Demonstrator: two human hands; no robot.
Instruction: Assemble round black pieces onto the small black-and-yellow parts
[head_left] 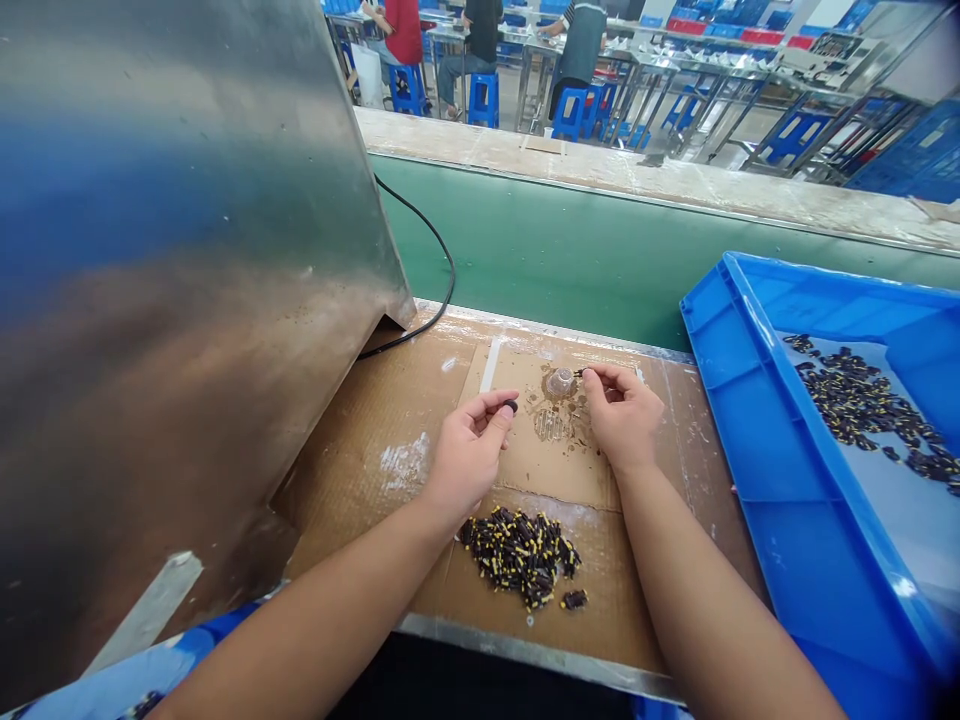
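Note:
Pinched between the thumb and fingers of my left hand (474,445) is a small round black part (511,406). My right hand (621,408) pinches a thin dark piece (579,373), too small to name, at the edge of a little clear plastic cup (560,381). The cup stands on a stained cardboard sheet (540,470). Below my hands lies a pile of small black parts with yellow ends (521,555). A few of the same kind (574,600) sit apart at its lower right.
On the right stands a blue crate (757,400) holding many black-and-yellow parts (870,400) on a white sheet. A large metal housing (187,250) fills the left, with a black cable (442,250) behind it. Beyond the green belt (540,240), people sit on blue stools.

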